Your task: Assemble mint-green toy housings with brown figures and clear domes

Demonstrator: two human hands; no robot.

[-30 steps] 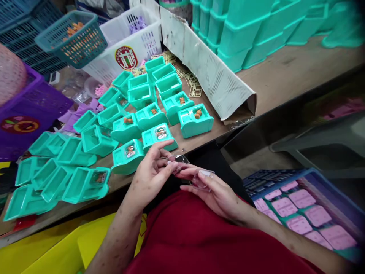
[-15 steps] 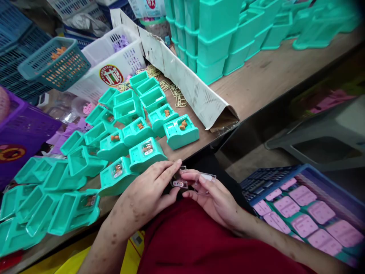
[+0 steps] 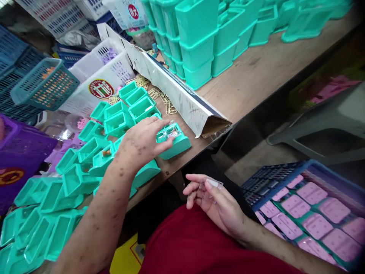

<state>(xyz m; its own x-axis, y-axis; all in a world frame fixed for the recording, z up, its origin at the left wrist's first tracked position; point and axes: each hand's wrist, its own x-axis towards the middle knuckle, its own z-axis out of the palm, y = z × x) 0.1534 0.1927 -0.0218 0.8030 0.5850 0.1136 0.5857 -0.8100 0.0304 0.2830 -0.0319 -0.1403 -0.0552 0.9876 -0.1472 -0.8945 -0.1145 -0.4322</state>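
My left hand (image 3: 139, 141) reaches over the table to the nearest teal plastic box (image 3: 177, 147), thumb and fingers closed about a clear plastic cover (image 3: 173, 132) with a small printed label. That cover lies at the box's top face, tilted or flat I cannot tell. In front of my red shirt, my right hand (image 3: 221, 203) is half curled around some clear plastic covers (image 3: 215, 184). Other teal boxes are partly hidden behind my left hand and forearm; one of them shows a small orange figure (image 3: 106, 153).
A cardboard strip (image 3: 171, 89) divides the table, with stacked teal boxes (image 3: 198, 53) beyond it. Teal open boxes (image 3: 54, 196) lie at left. Baskets stand behind, including a white basket (image 3: 82, 95). At lower right a blue crate (image 3: 322, 167) holds pink-faced pieces.
My left hand has moved from beside the right hand up to the nearest teal box, carrying a labelled clear cover onto it. My right hand stays near my lap with its clear covers.
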